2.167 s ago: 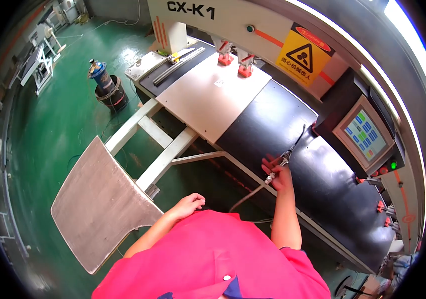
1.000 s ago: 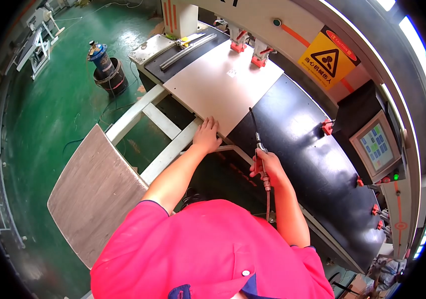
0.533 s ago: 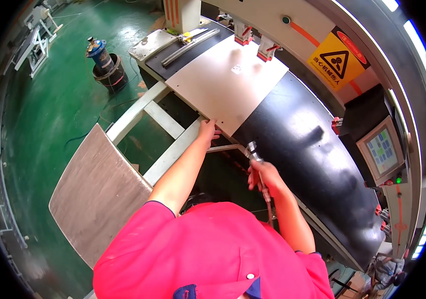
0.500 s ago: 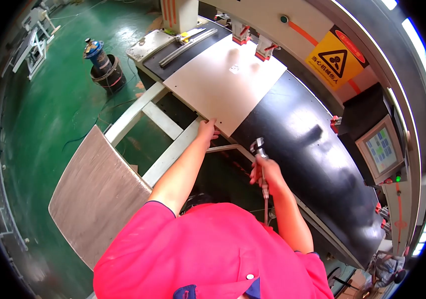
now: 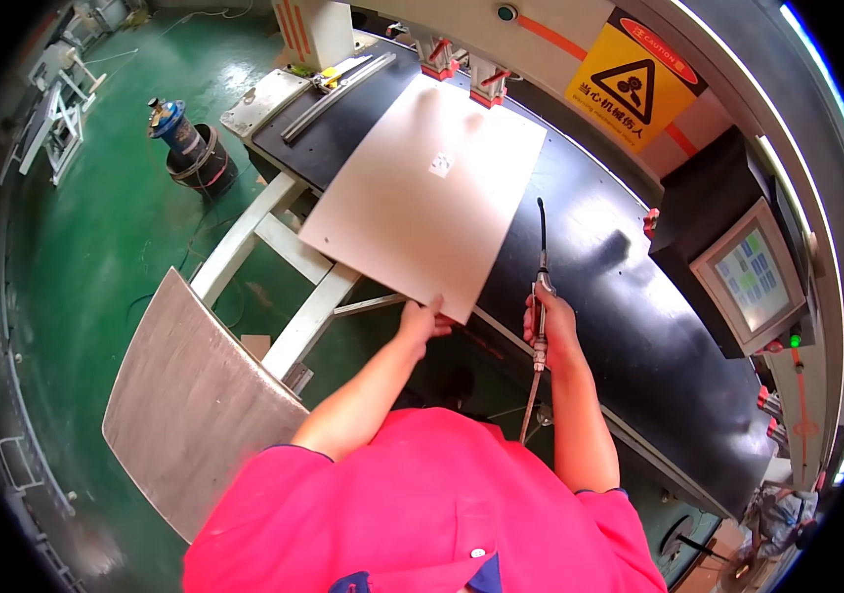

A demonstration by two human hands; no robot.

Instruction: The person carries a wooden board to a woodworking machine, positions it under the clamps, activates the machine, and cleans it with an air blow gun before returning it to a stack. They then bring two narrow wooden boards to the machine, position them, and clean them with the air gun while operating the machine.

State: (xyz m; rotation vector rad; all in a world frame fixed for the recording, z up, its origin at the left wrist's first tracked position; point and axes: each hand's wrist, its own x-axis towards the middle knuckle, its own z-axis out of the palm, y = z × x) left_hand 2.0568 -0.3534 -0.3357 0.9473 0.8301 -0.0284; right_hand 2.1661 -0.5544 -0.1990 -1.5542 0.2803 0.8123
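Note:
My left hand (image 5: pixel 422 324) grips the near edge of a pale flat panel (image 5: pixel 412 212), close to its right corner, thumb on top. The panel has a small white label with a printed code and a hole near its left corner. Part of it lies on the black machine table (image 5: pixel 600 277), and its near end sticks out past the table's edge. Closed around an air blow gun (image 5: pixel 541 296), my right hand (image 5: pixel 557 324) is just over the table's near edge. The gun's thin black nozzle points away from me, and a hose hangs from its lower end.
A brown board (image 5: pixel 195 395) lies at the left beside a pale metal frame (image 5: pixel 294 247). Red clamps (image 5: pixel 488 84) line the machine's far side. A control screen (image 5: pixel 753 272) juts out at right. A dark bucket (image 5: pixel 207 168) stands on the green floor. Another person (image 5: pixel 783 514) is at lower right.
The panel has slid towards me with my left hand and now overhangs the table edge further. My right hand has turned the air blow gun so its nozzle points away over the table.

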